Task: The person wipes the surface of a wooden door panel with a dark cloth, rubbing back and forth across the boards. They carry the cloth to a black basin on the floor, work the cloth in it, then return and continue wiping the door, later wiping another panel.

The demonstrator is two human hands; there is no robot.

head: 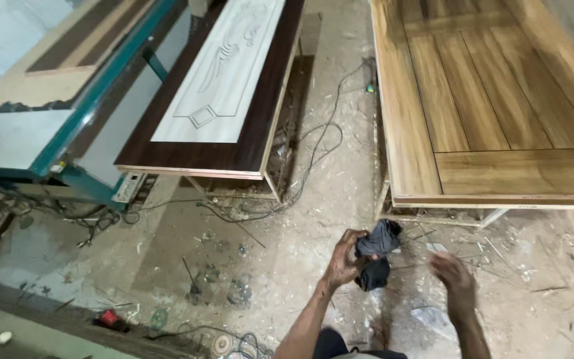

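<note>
My left hand [342,258] grips a crumpled black cloth [377,252] in front of me, above a dusty concrete floor. My right hand [451,272] is blurred, just right of the cloth, fingers loose and apart, not clearly touching it. Ahead on the right lies a light brown wooden door [499,100], flat on a low stand. Ahead on the left lies a second door [220,86] with a dark brown frame and a pale carved centre panel.
A green-framed machine table [68,133] stands at the left. Black cables [313,159] trail over the floor between the doors. Wood scraps and sawdust litter the ground. A small red object [109,319] lies at the lower left.
</note>
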